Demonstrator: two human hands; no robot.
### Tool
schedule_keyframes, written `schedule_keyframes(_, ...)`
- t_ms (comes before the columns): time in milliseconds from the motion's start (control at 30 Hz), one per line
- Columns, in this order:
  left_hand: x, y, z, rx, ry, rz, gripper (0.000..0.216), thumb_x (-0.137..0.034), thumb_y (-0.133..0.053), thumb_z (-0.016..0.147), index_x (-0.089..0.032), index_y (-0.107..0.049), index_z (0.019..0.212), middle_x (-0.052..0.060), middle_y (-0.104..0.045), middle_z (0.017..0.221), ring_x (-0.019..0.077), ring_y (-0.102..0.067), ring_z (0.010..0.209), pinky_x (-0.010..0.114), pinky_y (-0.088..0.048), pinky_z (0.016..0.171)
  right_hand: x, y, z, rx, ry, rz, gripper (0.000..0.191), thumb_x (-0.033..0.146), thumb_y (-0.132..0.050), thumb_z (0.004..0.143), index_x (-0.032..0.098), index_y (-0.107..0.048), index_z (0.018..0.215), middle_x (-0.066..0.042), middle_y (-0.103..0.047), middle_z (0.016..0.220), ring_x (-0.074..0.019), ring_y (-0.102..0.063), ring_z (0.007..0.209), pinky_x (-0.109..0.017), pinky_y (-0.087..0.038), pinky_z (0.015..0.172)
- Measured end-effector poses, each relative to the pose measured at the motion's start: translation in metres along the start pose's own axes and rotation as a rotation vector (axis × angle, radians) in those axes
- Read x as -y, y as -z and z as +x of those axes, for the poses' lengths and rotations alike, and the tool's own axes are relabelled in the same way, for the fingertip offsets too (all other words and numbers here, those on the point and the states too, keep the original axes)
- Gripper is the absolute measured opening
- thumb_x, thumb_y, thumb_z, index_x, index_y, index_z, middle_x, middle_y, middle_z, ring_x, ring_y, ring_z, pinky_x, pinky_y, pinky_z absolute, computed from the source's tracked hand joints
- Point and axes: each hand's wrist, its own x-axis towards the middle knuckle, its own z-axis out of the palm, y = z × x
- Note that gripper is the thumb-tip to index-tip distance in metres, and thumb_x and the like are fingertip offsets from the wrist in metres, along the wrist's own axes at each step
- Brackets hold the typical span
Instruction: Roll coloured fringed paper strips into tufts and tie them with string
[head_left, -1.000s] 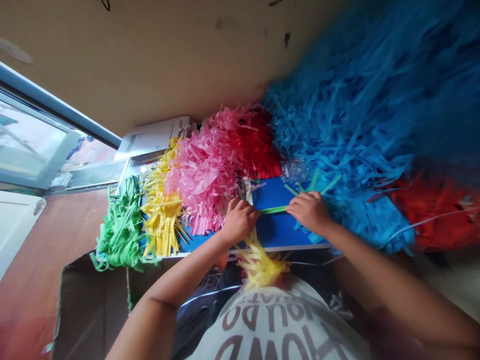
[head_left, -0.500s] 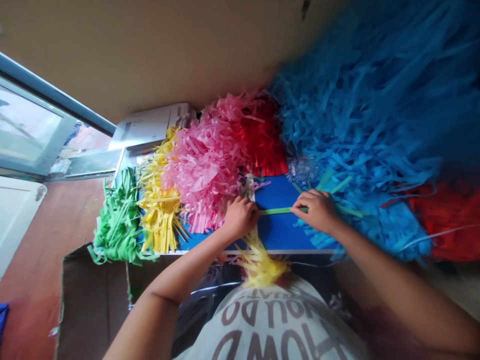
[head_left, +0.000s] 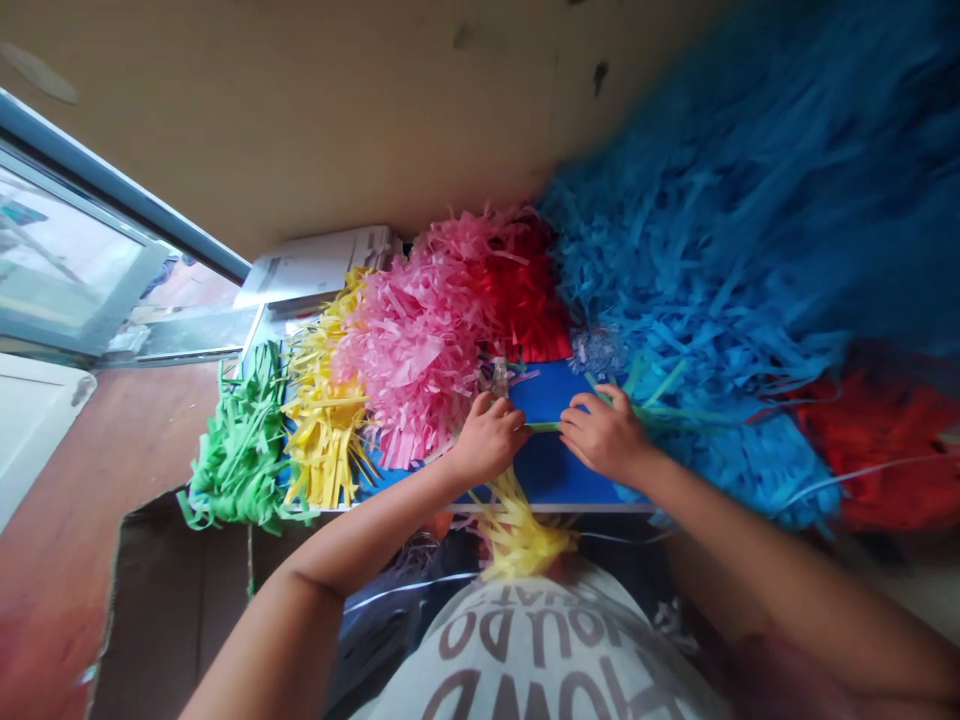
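Note:
My left hand (head_left: 491, 438) is closed on one end of a green paper strip (head_left: 544, 427), just in front of the pink fringed paper (head_left: 420, 345). On the other side my right hand (head_left: 606, 435) grips the same strip, its fingers curled together beside the blue fringed paper (head_left: 697, 270). The short length between the hands looks straight and lies over the blue tabletop (head_left: 544, 482). More green strip ends (head_left: 652, 395) fan out behind my right hand. A tuft of yellow strips (head_left: 525, 530) hangs at the table edge, against my shirt.
Green fringe (head_left: 241, 445) and yellow fringe (head_left: 326, 415) lie to the left. Red fringe (head_left: 529, 300) sits behind the pink, and another red pile (head_left: 885, 445) is at far right. A stack of white sheets (head_left: 322, 262) rests at the back; a brown cardboard box (head_left: 165, 600) stands below.
My right hand has moved left, closer to my left hand, so less of the green strip shows between them. The camera view has shifted slightly.

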Motion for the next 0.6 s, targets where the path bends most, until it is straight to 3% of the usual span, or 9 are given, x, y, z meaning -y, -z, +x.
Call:
schedule_keyframes(100, -0.003, -0.006, 0.002, -0.044, -0.008, 0.037, 0.025, -0.024, -0.048, 0.098, -0.022, -0.071, 0.088, 0.004, -0.070, 0.089, 0.0221, -0.056, 0.094, 0.045, -0.032, 0.097, -0.004, -0.008, 0.003, -0.020, 0.009, -0.022, 0.024, 0.015, -0.052, 0.094, 0.022, -0.068, 0.078, 0.000, -0.072, 0.087, -0.0191, -0.052, 0.098, -0.042, -0.022, 0.101)
schedule_keyframes(267, -0.006, -0.013, 0.010, -0.122, 0.033, 0.047, 0.026, -0.025, -0.047, 0.099, -0.024, -0.070, 0.088, 0.002, -0.070, 0.082, 0.0202, -0.058, 0.091, 0.045, -0.032, 0.098, -0.006, -0.008, 0.009, -0.063, -0.086, 0.073, 0.014, 0.020, -0.060, 0.090, 0.022, -0.067, 0.078, 0.001, -0.072, 0.086, -0.0183, -0.054, 0.094, -0.041, -0.024, 0.095)
schedule_keyframes(367, -0.007, -0.013, 0.011, -0.126, 0.046, 0.057, 0.025, -0.024, -0.047, 0.099, -0.025, -0.070, 0.089, 0.002, -0.072, 0.087, 0.0205, -0.058, 0.093, 0.046, -0.031, 0.099, 0.002, -0.005, 0.010, -0.069, -0.100, 0.026, 0.010, 0.022, -0.059, 0.092, 0.022, -0.068, 0.087, -0.002, -0.072, 0.094, -0.0194, -0.053, 0.098, -0.042, -0.023, 0.097)
schedule_keyframes(500, -0.009, -0.014, 0.001, -0.106, 0.051, 0.023, 0.024, -0.023, -0.047, 0.100, -0.027, -0.070, 0.099, 0.001, -0.073, 0.096, 0.0203, -0.057, 0.097, 0.043, -0.032, 0.096, 0.008, -0.009, 0.001, -0.081, -0.065, -0.059, 0.025, 0.015, -0.048, 0.097, 0.022, -0.066, 0.082, 0.000, -0.071, 0.085, -0.0173, -0.053, 0.096, -0.039, -0.023, 0.096)
schedule_keyframes(600, -0.005, -0.016, -0.010, -0.091, 0.061, -0.028, 0.023, -0.021, -0.050, 0.098, -0.027, -0.072, 0.105, 0.002, -0.073, 0.102, 0.0213, -0.056, 0.101, 0.043, -0.033, 0.096, 0.004, -0.011, -0.010, -0.123, -0.047, -0.083, 0.023, 0.014, -0.049, 0.098, 0.022, -0.067, 0.087, 0.001, -0.072, 0.088, -0.0160, -0.055, 0.097, -0.038, -0.025, 0.094)
